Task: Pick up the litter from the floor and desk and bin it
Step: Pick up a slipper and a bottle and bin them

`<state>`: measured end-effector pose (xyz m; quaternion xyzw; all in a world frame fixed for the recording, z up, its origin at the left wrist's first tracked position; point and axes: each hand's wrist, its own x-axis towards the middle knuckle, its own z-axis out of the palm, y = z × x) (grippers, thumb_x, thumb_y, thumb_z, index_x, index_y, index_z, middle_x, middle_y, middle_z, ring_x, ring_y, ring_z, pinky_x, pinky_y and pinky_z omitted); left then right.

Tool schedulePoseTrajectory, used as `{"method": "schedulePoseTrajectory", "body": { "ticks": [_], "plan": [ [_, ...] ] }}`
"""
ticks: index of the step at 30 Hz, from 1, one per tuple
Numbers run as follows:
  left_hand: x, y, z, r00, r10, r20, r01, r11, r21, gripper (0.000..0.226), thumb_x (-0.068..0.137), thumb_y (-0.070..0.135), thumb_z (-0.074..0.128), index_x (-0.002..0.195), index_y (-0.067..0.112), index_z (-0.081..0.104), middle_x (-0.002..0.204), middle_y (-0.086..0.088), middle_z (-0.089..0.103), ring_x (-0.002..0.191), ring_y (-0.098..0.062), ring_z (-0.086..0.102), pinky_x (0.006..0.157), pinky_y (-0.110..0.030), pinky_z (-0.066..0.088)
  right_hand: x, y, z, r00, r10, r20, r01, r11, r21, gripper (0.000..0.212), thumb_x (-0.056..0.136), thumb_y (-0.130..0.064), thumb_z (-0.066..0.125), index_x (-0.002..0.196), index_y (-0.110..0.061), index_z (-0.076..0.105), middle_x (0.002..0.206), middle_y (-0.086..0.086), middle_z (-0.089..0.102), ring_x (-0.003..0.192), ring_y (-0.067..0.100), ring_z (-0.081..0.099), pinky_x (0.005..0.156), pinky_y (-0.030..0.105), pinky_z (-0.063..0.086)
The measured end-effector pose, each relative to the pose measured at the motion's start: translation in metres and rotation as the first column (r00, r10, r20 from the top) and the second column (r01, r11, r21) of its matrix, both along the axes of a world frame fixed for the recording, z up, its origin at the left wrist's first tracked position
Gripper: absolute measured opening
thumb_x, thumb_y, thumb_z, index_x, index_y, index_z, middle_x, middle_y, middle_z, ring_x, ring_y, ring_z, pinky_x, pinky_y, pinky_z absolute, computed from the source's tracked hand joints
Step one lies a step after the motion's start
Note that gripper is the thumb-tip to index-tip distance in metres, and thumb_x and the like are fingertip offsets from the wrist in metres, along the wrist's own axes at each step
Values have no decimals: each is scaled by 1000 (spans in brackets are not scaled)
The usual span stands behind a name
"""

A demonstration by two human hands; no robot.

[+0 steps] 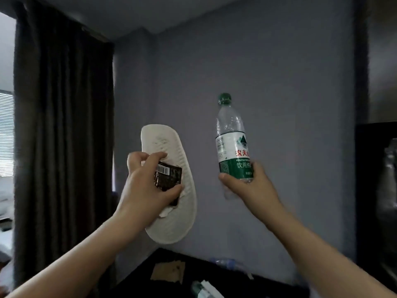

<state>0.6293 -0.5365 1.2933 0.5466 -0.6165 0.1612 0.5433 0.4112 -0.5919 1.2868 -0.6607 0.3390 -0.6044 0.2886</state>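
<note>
1. The left hand [148,190] is closed around two things at once: a dark wrapper [168,176] w/ a white barcode, pressed by thumb and fingers against the ribbed sole of a white slipper [169,220]. I think they are stacked so that one hand carries both, i.e. fewer trips.
2. The right hand [247,188] grips a clear plastic water bottle [232,143] low on the body, at the green part of the label. The green cap [224,98] points up. The bottle looks empty or nearly so, and a low grip is prob. enough to keep it upright.
3. Both arms are raised in front of the grey wall [279,72], w/ slipper and bottle apart, not touching. Both hands are full, so prob. no more litter can be taken before a visit to the bin. The bin is not in view.
4. Below the hands is the dark desk [214,276], and more litter lies on it, not yet collected: a brown cardboard piece [168,272], a second clear bottle [229,263] on its side near the wall, and a green-and-white item [204,289] at the bottom edge, too cut off to name.
5. At the left a dark curtain [64,125] hangs beside a window [6,134] w/ blinds.
6. Risk: the wrapper is held only by pressure and may slip off the sole when the hand tilts over the bin. Also, the slipper is maybe not litter at all.
</note>
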Motion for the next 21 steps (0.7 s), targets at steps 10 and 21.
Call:
{"method": "schedulePoseTrajectory", "body": {
  "ticks": [10,21],
  "plan": [
    [-165,-23,1,821,-571,7,571,821,25,74,66,30,84,130,27,48,118,8,27,95,2,44,83,-6,33,-164,115,5,827,-563,21,563,827,-4,50,75,-26,80,113,-17,48,91,-6,67,61,-7,64,54,12,51],
    [-427,82,5,403,-914,42,915,403,-26,74,66,35,84,130,26,48,118,7,26,104,-3,41,92,-14,31,-347,326,6,353,-935,-36,935,354,-27,58,72,-47,78,115,-26,46,103,-9,66,90,8,65,75,32,55]
  ]
}}
